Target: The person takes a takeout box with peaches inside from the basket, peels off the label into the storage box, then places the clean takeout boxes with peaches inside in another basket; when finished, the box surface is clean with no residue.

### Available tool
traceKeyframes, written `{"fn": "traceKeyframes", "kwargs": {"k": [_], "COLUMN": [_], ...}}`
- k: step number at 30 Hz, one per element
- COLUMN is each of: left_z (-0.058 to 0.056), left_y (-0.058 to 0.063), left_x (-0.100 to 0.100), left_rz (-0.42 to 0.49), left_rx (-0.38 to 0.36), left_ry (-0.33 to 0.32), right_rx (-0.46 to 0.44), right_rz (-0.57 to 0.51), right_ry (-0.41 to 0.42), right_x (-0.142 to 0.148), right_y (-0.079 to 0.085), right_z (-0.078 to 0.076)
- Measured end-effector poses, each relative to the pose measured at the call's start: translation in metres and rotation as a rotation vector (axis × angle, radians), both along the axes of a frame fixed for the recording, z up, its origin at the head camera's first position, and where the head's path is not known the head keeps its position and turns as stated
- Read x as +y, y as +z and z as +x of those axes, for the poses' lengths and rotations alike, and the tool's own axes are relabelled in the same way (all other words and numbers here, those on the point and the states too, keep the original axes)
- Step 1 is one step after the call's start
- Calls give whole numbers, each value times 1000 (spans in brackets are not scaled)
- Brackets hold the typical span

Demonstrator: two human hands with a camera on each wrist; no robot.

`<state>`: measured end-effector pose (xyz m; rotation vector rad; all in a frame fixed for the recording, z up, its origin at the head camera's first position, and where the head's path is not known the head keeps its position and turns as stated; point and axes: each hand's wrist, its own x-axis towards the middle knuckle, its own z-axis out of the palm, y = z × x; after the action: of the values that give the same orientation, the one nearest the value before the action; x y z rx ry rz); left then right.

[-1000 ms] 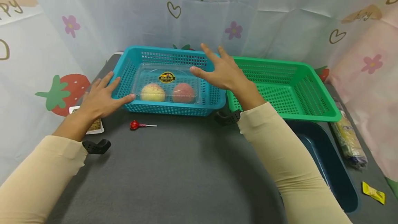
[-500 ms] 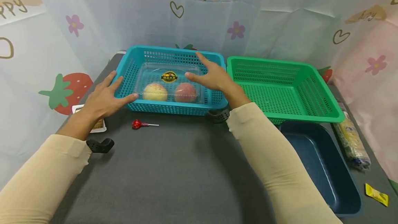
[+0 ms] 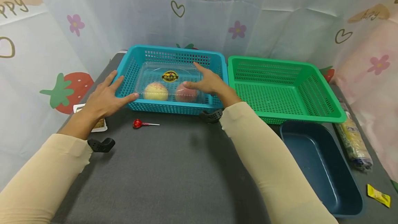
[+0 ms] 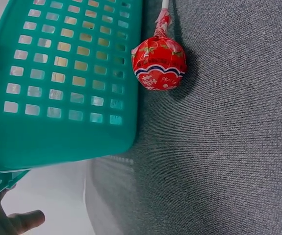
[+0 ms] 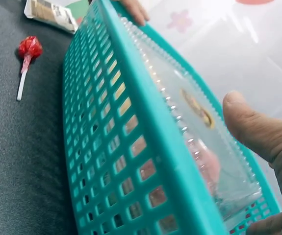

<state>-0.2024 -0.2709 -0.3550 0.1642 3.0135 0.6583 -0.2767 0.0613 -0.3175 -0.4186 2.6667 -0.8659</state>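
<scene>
In the head view, a blue plastic basket (image 3: 168, 107) holds a clear lidded box (image 3: 183, 69) with a yellowish round fruit (image 3: 155, 92) and a pinkish round fruit (image 3: 185, 94) inside. My left hand (image 3: 104, 98) rests at the basket's left end, fingers spread and thumb along the front rim. Over the box's right end hovers my right hand (image 3: 211, 82), its thumb and forefinger apart; its other fingers are mostly hidden. The right wrist view shows the right thumb (image 5: 251, 120) above the lid. A red lollipop (image 3: 138, 123) lies before the basket.
A green basket (image 3: 337, 115) stands close to the blue one's right side. In front of it are a dark blue tub (image 3: 357, 196), a wrapped roll-like packet (image 3: 354, 142) and a small yellow packet (image 3: 378, 195). A white-edged pack (image 3: 99, 125) lies under the left forearm. A printed curtain hangs behind.
My right hand has moved left and down, from above the blue basket's right rim to the right end of the clear box. The left hand stays at the basket's left end.
</scene>
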Motion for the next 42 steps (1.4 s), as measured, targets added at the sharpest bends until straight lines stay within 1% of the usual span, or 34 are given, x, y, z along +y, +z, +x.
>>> {"fn": "traceKeyframes", "kwargs": {"k": [4,8,13,16,19,22,24,27,31,34,38,42], "left_z": [0,0,1,2,3,3,2,2,1,1,1,2], "left_y": [0,0,1,1,1,0,0,0,1,1,2,2], "left_x": [-1,0,1,1,0,0,0,0,0,1,1,1], "left_rz": [-5,-5,-5,-1,2,2,2,0,-3,-5,-1,4], "left_rx": [3,1,2,1,-1,0,3,8,14,14,12,12], "left_ry": [-1,0,2,5,7,8,8,9,12,14,9,7], "right_rx": [-42,-109,-198,-243,-265,-282,-289,-274,-254,-241,-206,-202], "right_rz": [4,-9,-25,-52,-94,-168,-240,-360,-510,-594,-688,-802], "right_ry": [-1,-7,-47,-74,-85,-101,-116,-135,-146,-162,-210,-245], "right_x": [-2,-3,-3,-5,-6,-7,-7,-8,-10,-10,-7,-2], "right_y": [-6,-11,-13,-12,-13,-14,-15,-14,-10,-8,-5,-2], "right_z": [-2,-2,-1,-1,-1,1,1,3,7,10,15,21]}}
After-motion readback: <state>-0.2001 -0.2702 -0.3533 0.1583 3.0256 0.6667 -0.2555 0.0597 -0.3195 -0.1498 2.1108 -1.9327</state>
